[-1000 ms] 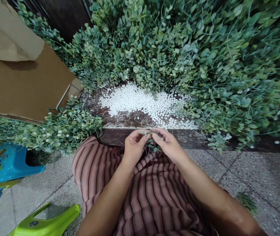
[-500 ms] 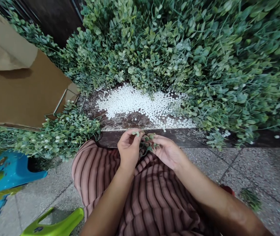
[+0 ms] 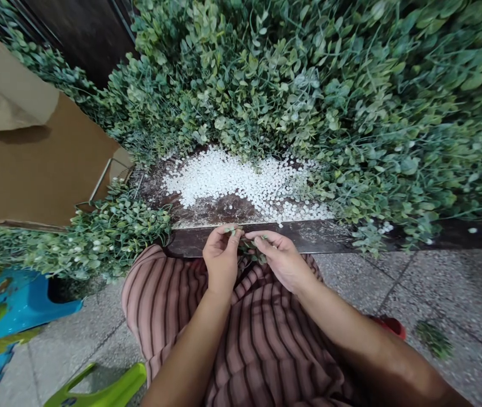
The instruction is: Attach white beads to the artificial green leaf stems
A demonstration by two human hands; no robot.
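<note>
Over my lap, at the table's front edge, both hands meet on a small leafy green sprig [image 3: 259, 255]. My left hand [image 3: 220, 257] pinches one end between thumb and fingertips, with a bit of leaf showing above the thumb. My right hand [image 3: 285, 260] has thumb and fingers closed on the sprig from the other side, its leaves hanging below the fingers. Just beyond them lies a spread of small white beads [image 3: 224, 175] on the dark wooden table [image 3: 219, 212]. Their exact form is too small to tell.
Leafy green artificial sprigs [image 3: 308, 102] heap up behind and right of the beads. A smaller leafy pile [image 3: 113, 232] lies left, beside a cardboard box [image 3: 46, 175]. On the floor stand a blue stool [image 3: 16, 299], a green stool [image 3: 100, 390] and a red object [image 3: 393, 326].
My right thumb and fingers have closed in on the sprig, where they were more spread before. My left hand keeps its pinch. The view has shifted slightly.
</note>
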